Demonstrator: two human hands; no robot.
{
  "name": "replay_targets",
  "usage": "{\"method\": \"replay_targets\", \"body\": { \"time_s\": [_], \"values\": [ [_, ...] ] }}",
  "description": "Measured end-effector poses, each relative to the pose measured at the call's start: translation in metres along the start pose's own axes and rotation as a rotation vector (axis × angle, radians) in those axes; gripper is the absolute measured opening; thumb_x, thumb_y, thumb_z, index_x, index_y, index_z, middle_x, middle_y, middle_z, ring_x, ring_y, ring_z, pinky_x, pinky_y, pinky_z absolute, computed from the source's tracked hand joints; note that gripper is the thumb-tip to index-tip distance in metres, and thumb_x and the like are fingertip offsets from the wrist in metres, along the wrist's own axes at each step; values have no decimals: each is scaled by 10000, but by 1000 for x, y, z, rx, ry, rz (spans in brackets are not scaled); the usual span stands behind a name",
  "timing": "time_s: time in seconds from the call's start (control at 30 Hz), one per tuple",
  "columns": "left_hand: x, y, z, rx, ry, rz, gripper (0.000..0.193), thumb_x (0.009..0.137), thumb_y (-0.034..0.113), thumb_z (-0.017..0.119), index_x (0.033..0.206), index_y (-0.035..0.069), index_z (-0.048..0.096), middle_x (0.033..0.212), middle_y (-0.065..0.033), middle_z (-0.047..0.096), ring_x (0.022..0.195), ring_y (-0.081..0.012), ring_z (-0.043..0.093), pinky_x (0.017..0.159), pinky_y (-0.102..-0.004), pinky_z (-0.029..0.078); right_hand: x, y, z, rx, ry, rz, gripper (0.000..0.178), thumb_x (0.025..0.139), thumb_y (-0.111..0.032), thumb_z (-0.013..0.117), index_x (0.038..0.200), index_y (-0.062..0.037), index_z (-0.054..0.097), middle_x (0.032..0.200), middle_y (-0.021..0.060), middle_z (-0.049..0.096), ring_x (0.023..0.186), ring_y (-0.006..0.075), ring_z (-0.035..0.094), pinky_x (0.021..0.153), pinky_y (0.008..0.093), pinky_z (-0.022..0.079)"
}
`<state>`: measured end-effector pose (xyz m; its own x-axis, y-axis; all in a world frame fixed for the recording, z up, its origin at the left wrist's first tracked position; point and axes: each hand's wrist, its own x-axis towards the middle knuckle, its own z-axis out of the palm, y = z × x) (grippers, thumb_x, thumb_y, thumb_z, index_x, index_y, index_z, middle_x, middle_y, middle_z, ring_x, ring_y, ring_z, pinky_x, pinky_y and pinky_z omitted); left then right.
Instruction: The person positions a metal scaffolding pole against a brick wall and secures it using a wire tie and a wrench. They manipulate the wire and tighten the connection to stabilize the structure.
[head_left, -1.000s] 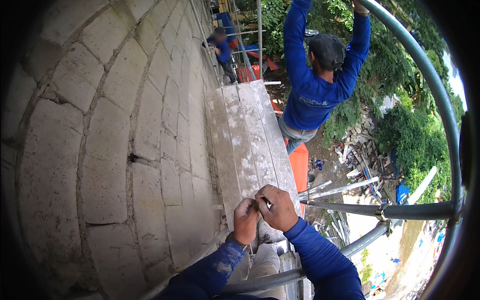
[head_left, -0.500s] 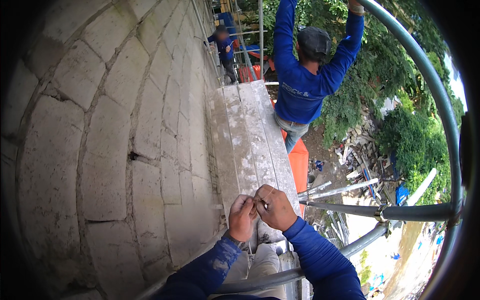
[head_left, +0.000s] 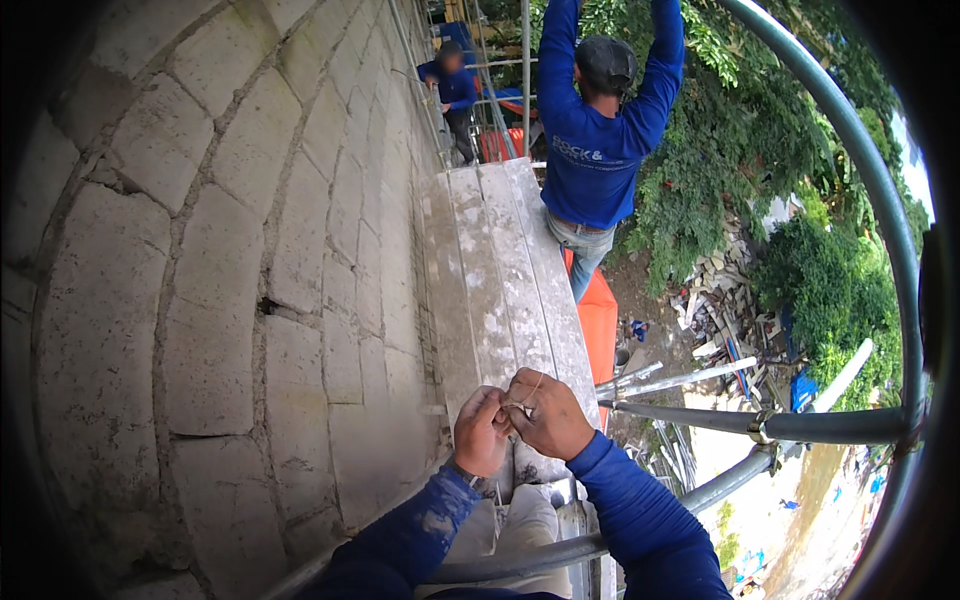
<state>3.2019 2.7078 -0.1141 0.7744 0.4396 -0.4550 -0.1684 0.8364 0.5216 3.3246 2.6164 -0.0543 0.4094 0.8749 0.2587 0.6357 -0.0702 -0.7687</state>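
Fingertip to fingertip, my left hand (head_left: 479, 436) and my right hand (head_left: 552, 418) are pinched closed in front of me. Between them is a thin pale strand (head_left: 516, 405); whether it is string or wire I cannot tell. One end of it curves up over my right fingers. Most of the strand is hidden inside my fingers. Both hands are held above the near end of the plank walkway (head_left: 500, 290).
A stone block wall (head_left: 210, 330) rises along the left. Scaffold tubes (head_left: 860, 425) cross at the right and below my forearms. A co-worker in blue (head_left: 595, 165) stands at the walkway's right edge, arms raised. Another person (head_left: 455, 95) is at the far end. Ground with debris (head_left: 715, 320) lies far below.
My hands stay together with only small finger movements. The near co-worker has shifted slightly left, with the raised arms closer together. The far person's arms have changed position.
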Motion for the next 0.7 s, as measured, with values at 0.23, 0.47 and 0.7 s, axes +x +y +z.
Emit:
{"method": "replay_targets", "body": {
  "time_s": [0.23,0.47,0.7],
  "values": [
    [3,-4,-5,47,51,44,166,1052,208,564,954,73,556,750,14,477,625,-78,424,569,-242,353,-1,0,1,129,44,77,49,822,-34,685,792,-41,648,807,122,622,735,327,657,667,413,534],
    [3,-3,-3,109,30,124,166,1038,208,594,943,77,555,714,19,458,605,-80,405,565,-252,344,0,5,-5,250,210,281,40,813,-10,668,790,0,637,763,152,637,667,285,646,614,352,489],
    [0,-4,-1,299,-17,238,192,1049,222,588,954,57,561,693,33,443,593,-66,375,554,-254,315,-1,9,-17,195,289,506,59,828,-22,669,811,-14,613,765,148,618,650,270,624,615,371,487]
  ]
}}
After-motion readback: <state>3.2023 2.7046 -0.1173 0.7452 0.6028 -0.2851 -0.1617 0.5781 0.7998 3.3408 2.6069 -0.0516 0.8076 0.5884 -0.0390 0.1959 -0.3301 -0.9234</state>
